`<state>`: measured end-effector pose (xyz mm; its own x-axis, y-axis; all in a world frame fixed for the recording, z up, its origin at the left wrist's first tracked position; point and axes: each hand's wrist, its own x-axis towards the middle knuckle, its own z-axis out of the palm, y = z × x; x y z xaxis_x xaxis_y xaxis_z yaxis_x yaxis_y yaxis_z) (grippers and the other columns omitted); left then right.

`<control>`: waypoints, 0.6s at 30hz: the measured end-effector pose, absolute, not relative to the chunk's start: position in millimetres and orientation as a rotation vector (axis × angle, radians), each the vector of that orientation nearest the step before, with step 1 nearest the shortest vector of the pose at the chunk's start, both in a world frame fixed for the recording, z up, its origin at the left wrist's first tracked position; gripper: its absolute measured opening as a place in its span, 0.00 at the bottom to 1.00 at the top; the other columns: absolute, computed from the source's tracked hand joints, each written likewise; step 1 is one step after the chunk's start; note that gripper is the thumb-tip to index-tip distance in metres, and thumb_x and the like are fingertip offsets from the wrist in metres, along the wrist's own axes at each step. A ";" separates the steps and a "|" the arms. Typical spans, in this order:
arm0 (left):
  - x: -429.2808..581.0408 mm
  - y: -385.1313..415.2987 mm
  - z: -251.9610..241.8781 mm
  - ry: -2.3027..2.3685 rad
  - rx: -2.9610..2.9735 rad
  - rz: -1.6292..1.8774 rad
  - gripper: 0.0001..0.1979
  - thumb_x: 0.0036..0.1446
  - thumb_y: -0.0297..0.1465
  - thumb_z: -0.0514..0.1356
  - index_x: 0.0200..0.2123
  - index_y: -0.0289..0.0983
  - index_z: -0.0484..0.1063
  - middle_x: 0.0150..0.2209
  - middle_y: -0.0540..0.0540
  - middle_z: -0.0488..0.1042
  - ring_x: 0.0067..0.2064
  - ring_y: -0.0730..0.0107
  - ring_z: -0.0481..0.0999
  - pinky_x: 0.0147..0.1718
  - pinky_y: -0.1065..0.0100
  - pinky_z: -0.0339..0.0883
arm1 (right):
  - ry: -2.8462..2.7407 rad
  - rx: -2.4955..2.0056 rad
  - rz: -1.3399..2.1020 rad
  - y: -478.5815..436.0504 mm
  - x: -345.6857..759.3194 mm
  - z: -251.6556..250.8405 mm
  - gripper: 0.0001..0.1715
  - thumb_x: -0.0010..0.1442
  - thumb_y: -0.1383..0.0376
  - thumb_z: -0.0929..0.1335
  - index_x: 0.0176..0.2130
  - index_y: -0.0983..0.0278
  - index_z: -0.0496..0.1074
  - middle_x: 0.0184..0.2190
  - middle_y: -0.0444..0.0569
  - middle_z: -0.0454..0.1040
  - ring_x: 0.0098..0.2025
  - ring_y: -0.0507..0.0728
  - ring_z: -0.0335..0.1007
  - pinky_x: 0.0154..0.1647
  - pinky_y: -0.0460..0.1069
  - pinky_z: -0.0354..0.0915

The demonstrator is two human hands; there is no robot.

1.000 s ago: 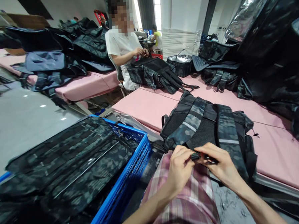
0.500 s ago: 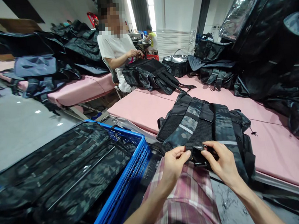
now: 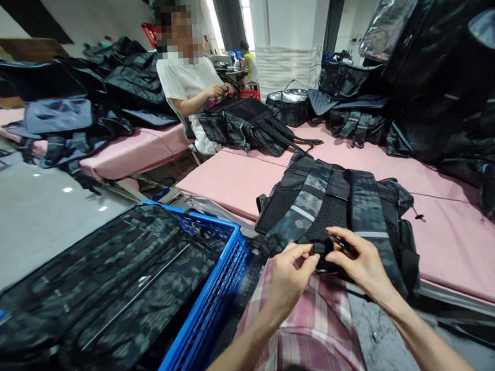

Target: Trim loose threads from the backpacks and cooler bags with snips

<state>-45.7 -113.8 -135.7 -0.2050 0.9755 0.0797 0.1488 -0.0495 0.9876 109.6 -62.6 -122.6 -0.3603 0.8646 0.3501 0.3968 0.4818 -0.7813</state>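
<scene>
The camouflage backpack (image 3: pixel 367 201) lies straps-up, likely for access; the left hand (image 3: pixel 290 274) pinches black strapping (image 3: pixel 319 248), the right hand (image 3: pixel 363 263) a small dark object (image 3: pixel 347 248).

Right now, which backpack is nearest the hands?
The backpack lying straps-up at the near edge of the table, beside the left hand and right hand; the bags beyond it and the gear in the crate are farther.

Bag workshop: camouflage backpacks (image 3: pixel 365 201) on pink-covered tables (image 3: pixel 226 178), blue crate (image 3: pixel 216 298), seated co-worker (image 3: pixel 186 81).
</scene>
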 end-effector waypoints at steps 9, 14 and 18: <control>-72.0 -113.5 -141.0 1.368 1.535 1.341 0.11 0.48 0.28 0.61 0.37 0.39 0.77 0.39 0.43 0.76 0.45 0.60 0.70 0.49 0.62 0.60 | -1.877 -0.749 0.782 -59.3 105.9 -103.5 0.06 0.57 0.66 0.66 0.28 0.63 0.71 0.24 0.45 0.68 0.26 0.50 0.64 0.26 0.45 0.60; -77.1 -96.7 -109.9 1.082 1.400 1.176 0.13 0.53 0.33 0.56 0.39 0.38 0.77 0.42 0.44 0.75 0.46 0.62 0.70 0.48 0.65 0.60 | -1.920 -0.578 0.944 -52.7 107.7 -89.4 0.14 0.58 0.57 0.65 0.27 0.64 0.73 0.24 0.46 0.68 0.24 0.50 0.65 0.24 0.45 0.62; -59.1 -85.0 -93.6 0.832 1.214 0.959 0.13 0.48 0.37 0.61 0.26 0.32 0.76 0.24 0.46 0.74 0.27 0.71 0.70 0.31 0.71 0.63 | -1.966 -0.621 0.877 -49.0 113.4 -86.9 0.14 0.58 0.58 0.66 0.27 0.63 0.73 0.25 0.46 0.67 0.25 0.50 0.65 0.24 0.45 0.62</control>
